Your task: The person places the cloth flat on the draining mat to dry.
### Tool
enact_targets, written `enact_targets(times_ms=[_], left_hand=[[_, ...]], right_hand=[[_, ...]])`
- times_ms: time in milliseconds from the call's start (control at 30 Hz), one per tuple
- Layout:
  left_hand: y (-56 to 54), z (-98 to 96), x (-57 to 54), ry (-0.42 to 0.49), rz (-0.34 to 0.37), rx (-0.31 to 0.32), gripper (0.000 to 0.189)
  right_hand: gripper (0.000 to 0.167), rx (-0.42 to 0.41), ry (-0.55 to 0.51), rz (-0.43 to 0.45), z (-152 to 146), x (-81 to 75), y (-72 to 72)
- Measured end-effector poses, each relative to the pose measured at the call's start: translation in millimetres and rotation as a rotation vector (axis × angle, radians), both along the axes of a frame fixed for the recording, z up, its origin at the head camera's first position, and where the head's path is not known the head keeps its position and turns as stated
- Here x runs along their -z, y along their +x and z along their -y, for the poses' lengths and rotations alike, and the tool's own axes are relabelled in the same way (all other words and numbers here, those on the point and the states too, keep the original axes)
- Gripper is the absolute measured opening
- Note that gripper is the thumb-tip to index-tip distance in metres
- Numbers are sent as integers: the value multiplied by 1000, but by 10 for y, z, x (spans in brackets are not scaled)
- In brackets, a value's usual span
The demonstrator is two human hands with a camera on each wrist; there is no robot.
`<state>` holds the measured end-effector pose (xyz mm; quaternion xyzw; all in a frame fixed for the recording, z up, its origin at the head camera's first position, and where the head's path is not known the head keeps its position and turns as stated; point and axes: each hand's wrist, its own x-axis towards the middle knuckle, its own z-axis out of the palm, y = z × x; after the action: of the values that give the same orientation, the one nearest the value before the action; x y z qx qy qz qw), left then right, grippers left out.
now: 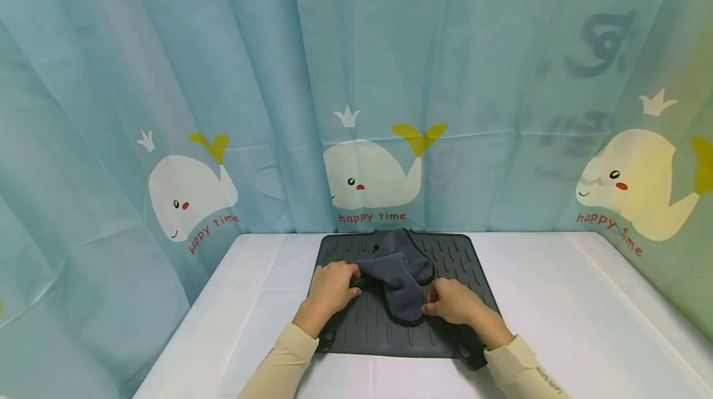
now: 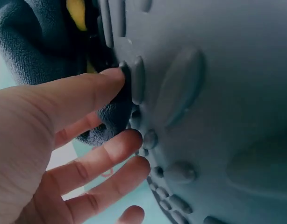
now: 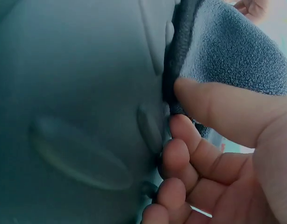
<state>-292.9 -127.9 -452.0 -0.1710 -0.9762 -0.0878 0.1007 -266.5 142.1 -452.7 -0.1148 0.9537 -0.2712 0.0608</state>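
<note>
A crumpled grey-blue cloth point(image 1: 402, 270) with dark edging lies bunched on a black ribbed rubber mat point(image 1: 379, 334). At the cloth's left end, my left hand point(image 1: 332, 287) pinches a fold; in the left wrist view the thumb point(image 2: 94, 91) lies against the fabric and the other fingers spread below it. My right hand point(image 1: 453, 301) grips the near right edge of the cloth. Seen from the right wrist, the thumb point(image 3: 218, 105) and index finger pinch the dark border, with the other fingers curled close over the mat. Yellow patches point(image 2: 77, 14) show beside the cloth in the left wrist view.
The mat lies on a white table point(image 1: 562, 300), its far edge close to a light blue curtain point(image 1: 367, 77) printed with whales. Dark corner flaps of the mat point(image 1: 472, 352) show near both forearms.
</note>
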Motion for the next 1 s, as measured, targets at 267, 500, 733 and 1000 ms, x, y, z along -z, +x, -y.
enact_targets(times_ms=[267, 500, 733, 1000], left_hand=[[-27, 13, 9, 37, -54, 1, 19], [-21, 8, -61, 83, -109, 61, 15], [-21, 5, -118, 90, -129, 97, 11], [-39, 58, -110, 86, -173, 76, 15]], right_hand=[[24, -4, -23, 11, 38, -18, -4], [37, -6, 1, 13, 71, -37, -26], [26, 21, 38, 10, 103, 5, -20], [20, -17, -123, 47, 7, 22, -28]])
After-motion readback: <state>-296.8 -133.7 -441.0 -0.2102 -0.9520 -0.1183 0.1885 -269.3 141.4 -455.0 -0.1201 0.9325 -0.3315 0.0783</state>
